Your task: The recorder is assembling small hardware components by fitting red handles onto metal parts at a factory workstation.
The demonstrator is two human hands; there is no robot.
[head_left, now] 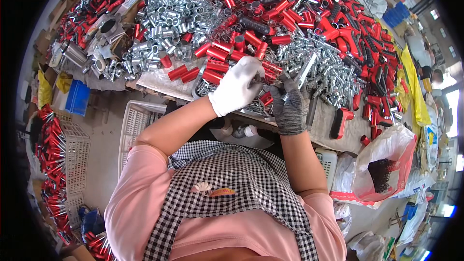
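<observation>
Your left hand [239, 87] and right hand [291, 105] curl close together over the tabletop [321, 126]; what they pinch is unclear; red cylinders [212, 76] lie just beside your left hand.

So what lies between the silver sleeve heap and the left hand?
Red cylinders lie between the silver sleeve heap and the white-gloved left hand, in the head view.

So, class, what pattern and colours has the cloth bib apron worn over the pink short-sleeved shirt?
The cloth bib apron is black-and-white checked, best seen in the head view.
</observation>
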